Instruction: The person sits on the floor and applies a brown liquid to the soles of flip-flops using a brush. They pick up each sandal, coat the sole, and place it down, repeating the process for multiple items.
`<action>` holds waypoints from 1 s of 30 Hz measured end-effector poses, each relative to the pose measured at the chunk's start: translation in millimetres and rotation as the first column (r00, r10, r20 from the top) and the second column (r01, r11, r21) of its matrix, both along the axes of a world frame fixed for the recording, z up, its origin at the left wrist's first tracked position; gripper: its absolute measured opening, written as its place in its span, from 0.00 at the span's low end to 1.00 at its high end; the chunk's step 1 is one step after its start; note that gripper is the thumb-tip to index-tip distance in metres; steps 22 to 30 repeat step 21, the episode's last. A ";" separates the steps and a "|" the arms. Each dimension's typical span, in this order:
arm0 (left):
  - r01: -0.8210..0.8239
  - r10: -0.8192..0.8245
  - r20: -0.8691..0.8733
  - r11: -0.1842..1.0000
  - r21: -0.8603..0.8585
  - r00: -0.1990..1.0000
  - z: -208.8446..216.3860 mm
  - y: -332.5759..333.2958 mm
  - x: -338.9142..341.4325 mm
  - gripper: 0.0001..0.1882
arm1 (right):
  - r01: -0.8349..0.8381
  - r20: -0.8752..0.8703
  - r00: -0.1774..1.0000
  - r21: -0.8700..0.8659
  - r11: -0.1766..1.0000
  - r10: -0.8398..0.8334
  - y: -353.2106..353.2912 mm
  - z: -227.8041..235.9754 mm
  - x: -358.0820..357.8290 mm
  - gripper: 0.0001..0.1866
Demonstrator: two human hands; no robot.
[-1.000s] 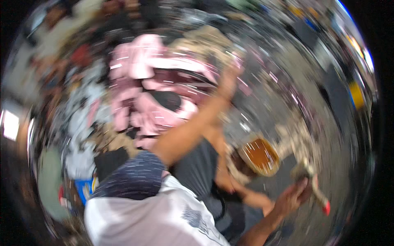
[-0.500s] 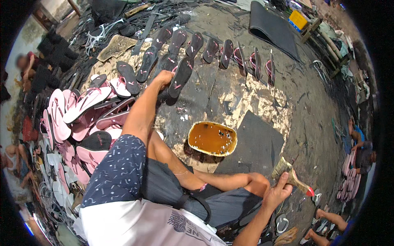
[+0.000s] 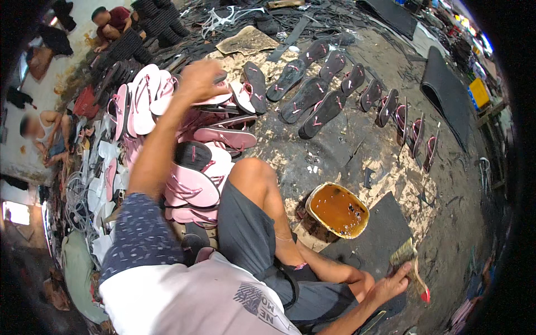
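My left hand (image 3: pixel 200 82) is smeared by motion over a heap of pink and white flip-flops (image 3: pixel 192 187). Its fingers hide behind the blur, so I cannot tell if it grips the white flip-flop (image 3: pixel 215 99) beside it. At the lower right, my right hand (image 3: pixel 391 283) is closed round a paintbrush (image 3: pixel 414 268), its bristles stiff and yellowish, its handle tip red. Between my hands lies a tub (image 3: pixel 339 209) of amber, glue-like liquid. Dark flip-flops with pink straps stand or lie in rows on the ground, the nearest one (image 3: pixel 322 114) sole down.
A black rubber sheet (image 3: pixel 385 229) lies under and beside the tub. Rubber scraps and strips (image 3: pixel 234 33) litter the far ground. A folded black mat (image 3: pixel 446 95) rests at the far right. Two other people sit at the far left, one in a dark red shirt (image 3: pixel 114 23).
My left hand has let go of the dark flip-flop, now lying at the row's near end, and swung left over the heap. My view has turned left. The brush stays in my right hand.
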State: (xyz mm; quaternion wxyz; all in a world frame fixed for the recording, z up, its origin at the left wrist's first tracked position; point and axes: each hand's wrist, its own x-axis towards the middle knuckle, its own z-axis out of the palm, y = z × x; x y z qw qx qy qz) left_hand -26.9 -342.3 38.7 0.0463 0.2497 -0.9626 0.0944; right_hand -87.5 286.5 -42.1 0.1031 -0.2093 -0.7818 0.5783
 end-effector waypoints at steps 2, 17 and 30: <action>-0.034 0.022 0.224 0.998 0.048 0.974 8.6 -39.6 65.0 0.42 | -0.111 0.018 0.994 -0.053 0.992 0.112 -20.1 10.6 -7.3 0.23; 0.158 0.556 -0.553 0.602 0.782 0.621 -27.1 82.4 247.1 0.30 | -0.683 0.127 0.581 0.613 0.397 0.804 -115.5 -91.2 -43.2 0.13; -0.062 -0.123 -0.592 0.957 -0.282 0.796 -13.1 93.4 252.2 0.31 | -0.732 -0.352 0.662 -0.115 0.672 0.662 -108.1 -44.8 -35.3 0.11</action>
